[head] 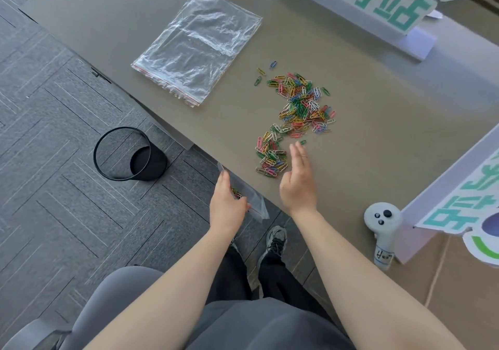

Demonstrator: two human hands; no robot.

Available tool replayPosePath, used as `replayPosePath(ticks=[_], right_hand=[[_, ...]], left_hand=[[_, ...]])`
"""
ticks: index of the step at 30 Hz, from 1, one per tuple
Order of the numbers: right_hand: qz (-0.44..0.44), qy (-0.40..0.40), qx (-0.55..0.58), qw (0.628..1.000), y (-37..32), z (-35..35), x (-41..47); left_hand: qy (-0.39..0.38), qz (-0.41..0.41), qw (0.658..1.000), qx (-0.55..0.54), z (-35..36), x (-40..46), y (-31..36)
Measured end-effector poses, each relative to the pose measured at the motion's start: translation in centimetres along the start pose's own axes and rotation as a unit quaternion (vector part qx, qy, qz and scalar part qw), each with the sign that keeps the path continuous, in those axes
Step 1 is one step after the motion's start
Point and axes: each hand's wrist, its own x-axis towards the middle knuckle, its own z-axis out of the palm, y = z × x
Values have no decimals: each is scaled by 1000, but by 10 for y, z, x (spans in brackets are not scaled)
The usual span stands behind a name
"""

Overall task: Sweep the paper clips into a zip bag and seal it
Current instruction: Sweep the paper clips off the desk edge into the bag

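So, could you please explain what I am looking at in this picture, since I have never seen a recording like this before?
There is no machine here. A person wears a camera on the head, so the single picture looks forward and down over their own arms, legs and shoes.

The left hand holds a small clear zip bag at the near edge of the grey table; a few clips seem to be inside it already. The right hand is open, fingers straight, just beside the nearest of the coloured paper clips, which lie scattered in a loose trail across the table.

Further back lies a stack of spare clear bags. At the right, a white handheld controller rests by a printed sign, with another sign at the top. On the carpet to the left stands a black mesh bin.
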Motion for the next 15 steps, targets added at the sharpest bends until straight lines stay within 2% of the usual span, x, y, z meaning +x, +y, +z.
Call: replayPosePath(ticks=[6, 15], right_hand=[[-49, -66, -84, 993, -6, 11, -15], [-56, -103, -68, 991, -26, 30, -31]], left_hand=[[14, 5, 1000, 16, 6, -5, 0], [30, 8, 999, 35, 11, -2, 3]])
